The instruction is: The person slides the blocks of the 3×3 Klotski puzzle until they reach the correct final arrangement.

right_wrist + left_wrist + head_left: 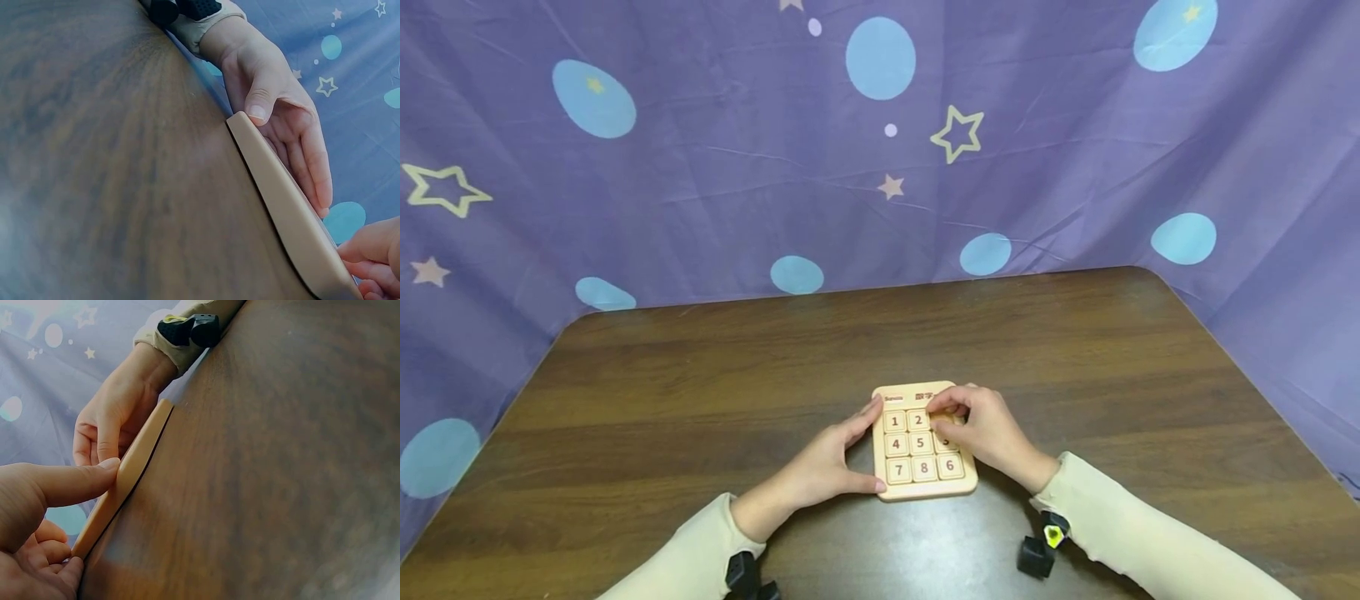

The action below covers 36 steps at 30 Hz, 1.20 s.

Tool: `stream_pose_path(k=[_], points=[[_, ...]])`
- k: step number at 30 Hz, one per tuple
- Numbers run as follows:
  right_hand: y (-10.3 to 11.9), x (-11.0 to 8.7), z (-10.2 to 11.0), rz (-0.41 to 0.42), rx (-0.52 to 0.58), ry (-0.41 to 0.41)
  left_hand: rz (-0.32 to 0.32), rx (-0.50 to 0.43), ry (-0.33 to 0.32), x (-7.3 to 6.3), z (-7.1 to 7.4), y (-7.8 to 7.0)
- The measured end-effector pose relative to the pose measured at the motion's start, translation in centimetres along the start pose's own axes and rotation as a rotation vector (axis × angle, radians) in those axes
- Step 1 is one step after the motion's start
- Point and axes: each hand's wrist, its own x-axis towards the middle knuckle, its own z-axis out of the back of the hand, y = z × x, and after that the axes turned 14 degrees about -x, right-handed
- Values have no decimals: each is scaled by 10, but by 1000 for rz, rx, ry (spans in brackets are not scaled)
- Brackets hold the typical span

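Observation:
A pale wooden number slide puzzle (928, 492) lies flat on the table. Its tiles read 1, 2, then 4, 5, 3, then 7, 8, 6; the top right spot is hidden under fingers. My left hand (820, 462) holds the board's left edge, thumb at the lower corner and fingers near the upper one. Over the upper right part rests my right hand (992, 429), its fingers bent, thumb by the 3 tile (947, 444) and index finger beside the 2 tile (918, 420). Whether it pinches a tile is hidden. Both wrist views show the board's edge (128, 472) (281, 203).
The dark brown wooden table (700, 375) extends around the board on all sides. Behind it hangs a purple curtain (730, 150) with blue dots and stars. Black devices (1036, 557) are strapped at both wrists, over light sleeves.

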Motion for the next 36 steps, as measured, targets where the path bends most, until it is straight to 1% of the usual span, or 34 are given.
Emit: stream_pose_path(k=[6, 11, 13, 18, 21, 25, 30, 32, 36], points=[[0, -1, -2, 1, 7, -8, -1, -5, 6, -1, 0, 0], [-1, 1, -3, 26, 16, -2, -26, -22, 12, -2, 1, 2], [-3, 1, -2, 35, 35, 16, -31, -20, 13, -2, 1, 2], [-9, 1, 2, 48, 122, 79, -29, -21, 9, -2, 1, 3], [-14, 0, 4, 62, 149, 101, -26, -21, 3, -2, 0, 2], [-21, -7, 8, 73, 161, 104, -16, -13, -2, -1, 0, 3], [-31, -18, 14, 77, 168, 95, -29, -18, 8, 0, 0, 4], [-33, -20, 16, 90, 159, 102, -36, -21, 11, 0, 0, 3], [-34, -22, 18, 128, 114, 122, -27, -14, 9, 0, -1, 3]])
